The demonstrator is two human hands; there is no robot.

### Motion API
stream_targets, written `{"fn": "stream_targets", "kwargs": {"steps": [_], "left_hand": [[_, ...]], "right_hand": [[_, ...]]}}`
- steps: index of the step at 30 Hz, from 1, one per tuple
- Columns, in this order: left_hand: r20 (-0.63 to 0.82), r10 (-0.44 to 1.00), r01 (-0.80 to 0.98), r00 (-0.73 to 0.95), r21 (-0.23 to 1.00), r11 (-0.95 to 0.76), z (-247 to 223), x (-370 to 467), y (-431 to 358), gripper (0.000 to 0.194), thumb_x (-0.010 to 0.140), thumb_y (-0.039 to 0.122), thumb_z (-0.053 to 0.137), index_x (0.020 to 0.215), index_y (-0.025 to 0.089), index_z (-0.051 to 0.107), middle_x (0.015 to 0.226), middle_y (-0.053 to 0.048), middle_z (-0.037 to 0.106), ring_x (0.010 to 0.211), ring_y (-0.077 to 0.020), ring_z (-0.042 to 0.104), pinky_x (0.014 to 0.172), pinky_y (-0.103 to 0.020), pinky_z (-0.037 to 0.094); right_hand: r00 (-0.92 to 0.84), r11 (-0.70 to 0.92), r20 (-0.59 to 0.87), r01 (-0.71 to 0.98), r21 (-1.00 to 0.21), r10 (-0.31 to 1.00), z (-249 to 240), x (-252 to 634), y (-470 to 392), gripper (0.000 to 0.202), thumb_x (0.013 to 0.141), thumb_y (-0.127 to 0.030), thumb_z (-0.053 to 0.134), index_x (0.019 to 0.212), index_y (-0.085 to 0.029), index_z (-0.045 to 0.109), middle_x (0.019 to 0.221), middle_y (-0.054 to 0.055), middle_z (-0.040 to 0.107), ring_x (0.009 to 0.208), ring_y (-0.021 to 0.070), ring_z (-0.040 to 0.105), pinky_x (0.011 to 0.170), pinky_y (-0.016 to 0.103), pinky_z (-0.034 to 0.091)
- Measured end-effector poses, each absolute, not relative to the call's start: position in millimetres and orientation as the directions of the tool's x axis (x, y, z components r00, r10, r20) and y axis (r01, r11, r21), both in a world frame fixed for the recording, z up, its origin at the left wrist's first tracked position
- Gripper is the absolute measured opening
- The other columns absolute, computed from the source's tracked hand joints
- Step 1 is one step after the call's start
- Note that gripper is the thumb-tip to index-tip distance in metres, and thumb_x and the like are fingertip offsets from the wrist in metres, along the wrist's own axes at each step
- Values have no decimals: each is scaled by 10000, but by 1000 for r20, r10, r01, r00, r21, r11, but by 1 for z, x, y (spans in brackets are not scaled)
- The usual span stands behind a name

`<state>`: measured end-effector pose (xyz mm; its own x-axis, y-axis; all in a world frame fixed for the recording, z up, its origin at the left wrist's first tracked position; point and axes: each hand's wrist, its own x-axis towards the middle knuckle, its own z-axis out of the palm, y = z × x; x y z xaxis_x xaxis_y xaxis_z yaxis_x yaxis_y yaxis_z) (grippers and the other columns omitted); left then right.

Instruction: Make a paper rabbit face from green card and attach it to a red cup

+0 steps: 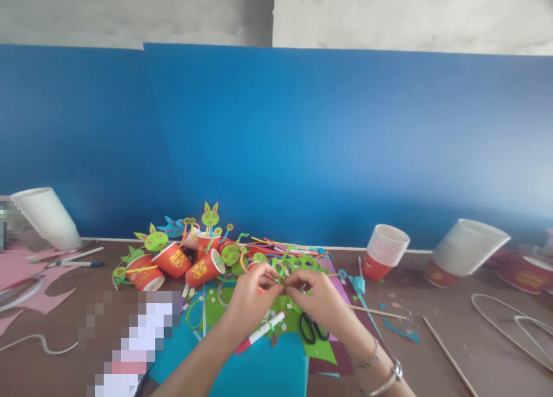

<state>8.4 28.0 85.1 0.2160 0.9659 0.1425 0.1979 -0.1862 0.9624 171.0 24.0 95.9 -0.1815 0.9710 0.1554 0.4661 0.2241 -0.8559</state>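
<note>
Above the paper pile, my left hand (254, 298) and my right hand (318, 300) meet fingertip to fingertip. Both pinch closed; whatever lies between them is too small to make out. Below the hands, a white marker with a red cap (261, 332) lies on blue paper (259, 371). Black-handled scissors (314, 329) rest beside my right hand on cut green paper (322, 354). Just behind the hands are green paper scraps with holes (302, 263). To the left of my left hand, a red paper cup (202, 271) lies tipped over.
More red cups (173, 260) with green animal-face cutouts (210, 215) crowd the back left. A stack of cups (385, 250) and a larger leaning stack (464, 253) stand right. Wooden sticks (447, 354) and a white cord (496, 322) lie there. A blue partition (324, 143) rises behind.
</note>
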Motion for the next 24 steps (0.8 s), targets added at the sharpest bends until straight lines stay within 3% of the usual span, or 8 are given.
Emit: {"fn": "stream_targets", "kwargs": {"steps": [4, 7, 9, 11, 13, 17, 22, 24], "left_hand": [[210, 966, 341, 148, 907, -249, 90, -9, 39, 196, 820, 347, 505, 904, 183, 573, 876, -59, 691, 817, -203, 651, 701, -286, 474], [246, 969, 695, -29, 701, -157, 85, -25, 50, 328, 806, 444, 498, 986, 174, 544, 987, -110, 665, 920, -262, 631, 770, -350, 461], [138, 989, 831, -51, 555, -35, 78, -30, 55, 473, 762, 527, 525, 1037, 141, 510, 1019, -168, 651, 983, -333, 612, 774, -391, 451], [-24, 999, 864, -32, 502, 39, 71, -28, 58, 605, 757, 575, 501, 1135, 105, 448, 963, -184, 670, 951, -357, 632, 748, -392, 449], [-110, 994, 863, -16, 500, 69, 67, -23, 58, 707, 766, 575, 482, 1235, 60, 361, 963, -207, 674, 944, -358, 642, 743, -378, 444], [-148, 989, 830, -3, 552, 85, 72, -18, 52, 838, 762, 489, 519, 1375, 29, 181, 1035, -216, 657, 963, -346, 632, 758, -368, 436], [-160, 971, 625, 178, 780, 14, 90, -33, 41, 976, 698, 394, 634, 1449, 174, 49, 924, -61, 673, 802, -238, 655, 691, -305, 459], [-175, 941, 528, 291, 849, -5, 98, -39, 37, 1020, 658, 359, 686, 1454, 217, 64, 984, -51, 657, 825, -215, 645, 716, -296, 466]], "right_hand": [[-83, 168, 148, 364, -916, 986, 90, 176, 32, 149, 711, -274, 588, 742, -165, 684, 681, 26, 672, 624, 169, 580, 582, 272, 420], [0, 136, 142, 282, -950, 990, 88, 180, 37, 139, 694, -289, 601, 719, -162, 652, 642, 8, 629, 581, 148, 535, 550, 263, 393], [33, 131, 142, 233, -964, 989, 89, 182, 38, 127, 673, -278, 615, 720, -162, 632, 634, 0, 613, 570, 139, 515, 540, 257, 381], [48, 133, 144, 189, -973, 988, 91, 182, 38, 134, 650, -271, 629, 727, -162, 614, 628, -6, 603, 564, 134, 505, 537, 253, 375], [50, 135, 145, 162, -978, 988, 93, 182, 38, 134, 635, -265, 632, 716, -165, 597, 610, -11, 594, 555, 131, 498, 531, 251, 368], [68, 132, 142, 127, -983, 988, 95, 185, 38, 120, 630, -263, 637, 678, -169, 580, 581, -22, 571, 547, 125, 491, 530, 249, 355], [149, 102, 103, 13, -995, 983, 101, 193, 39, 196, 642, -326, 681, 698, -161, 592, 616, 3, 606, 590, 139, 523, 554, 255, 368], [198, 130, 125, -10, -992, 972, 102, 197, 40, 215, 638, -344, 697, 688, -163, 591, 634, 5, 610, 606, 140, 527, 568, 257, 375]]}}
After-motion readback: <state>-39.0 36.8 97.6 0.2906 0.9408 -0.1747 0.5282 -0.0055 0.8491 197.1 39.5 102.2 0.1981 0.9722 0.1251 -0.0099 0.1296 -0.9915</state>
